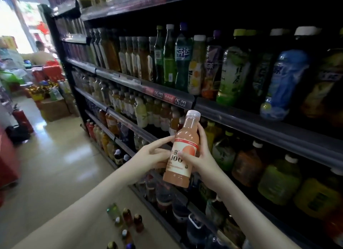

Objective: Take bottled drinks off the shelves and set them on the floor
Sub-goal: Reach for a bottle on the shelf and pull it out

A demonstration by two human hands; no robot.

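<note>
Right grip (201,157) is closed around the pink bottle (178,171): the fingers are curled behind its right side and the thumb is laid across the front of the label. Left grip (152,156) is much wider open, its fingers nearly straight, with only the fingertips (169,140) laid against the left edge of the label. The bottle is held upright with a slight tilt, its white cap uppermost, in mid-air just in front of the shelves and well above the floor.

A tall dark shelving unit (259,126) fills the right of the scene and runs away to the far left; every tier is packed with bottled drinks. The pale, glossy floor (61,165) takes up the near left. At the far left, cardboard boxes (53,109) are stacked with goods piled on top, and a person (41,54) is seen beyond them near a bright doorway. A red fire extinguisher (22,120) stands at the left edge. On the upper tier a large blue bottle (284,85) is seen at the right, with green bottles (167,59) further left. A small cluster of bottles (128,222) stands upright on the floor, near and below the hands, just beside the foot of the shelving. A price tag (180,101) reading 05.00 is fixed to the shelf rail just above the held bottle.
</note>
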